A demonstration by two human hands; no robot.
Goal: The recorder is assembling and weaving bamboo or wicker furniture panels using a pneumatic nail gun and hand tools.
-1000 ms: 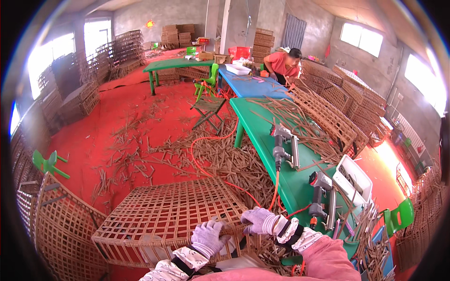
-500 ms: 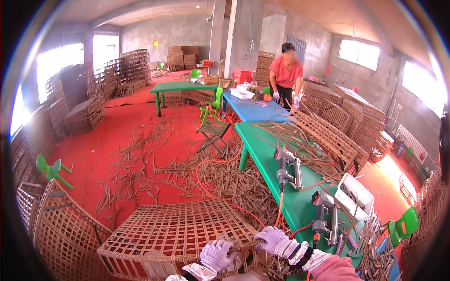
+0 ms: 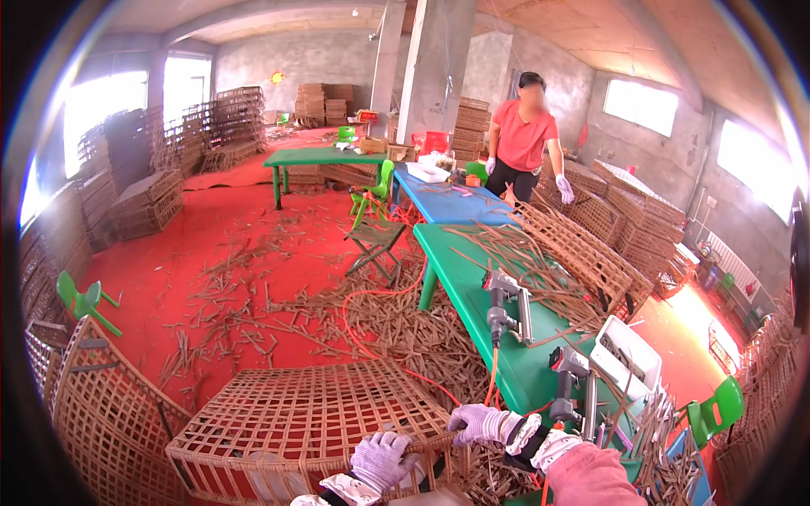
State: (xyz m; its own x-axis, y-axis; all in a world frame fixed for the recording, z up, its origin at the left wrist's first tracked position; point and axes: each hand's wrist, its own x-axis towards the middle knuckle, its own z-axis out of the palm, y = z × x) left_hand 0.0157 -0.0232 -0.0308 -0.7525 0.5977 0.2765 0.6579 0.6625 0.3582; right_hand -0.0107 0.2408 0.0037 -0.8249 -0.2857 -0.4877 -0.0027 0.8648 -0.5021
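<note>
A brown woven lattice basket (image 3: pixel 312 413) lies in front of me at the lower middle, open squares showing the red floor through it. My left hand (image 3: pixel 381 461), in a pale purple knit glove, is closed over its near edge. At its right corner, my right hand (image 3: pixel 483 424), gloved alike, curls its fingers over the rim. Both hands' fingertips are partly hidden. To the right of my right hand, a nail gun (image 3: pixel 567 384) rests on the green table (image 3: pixel 527 371), with a second nail gun (image 3: pixel 504 308) farther up.
A white plastic bin (image 3: pixel 626 358) and loose brown strips (image 3: pixel 666 447) lie at the right. An orange air hose (image 3: pixel 348 325) crosses the strip-littered red floor. A co-worker (image 3: pixel 525 139) stands beyond a long lattice piece (image 3: pixel 582 253). Another woven panel (image 3: pixel 118 422) leans at left.
The co-worker has straightened up and swung an arm out to the right, away from the long lattice piece. My view has shifted slightly; both my hands keep their places on the basket.
</note>
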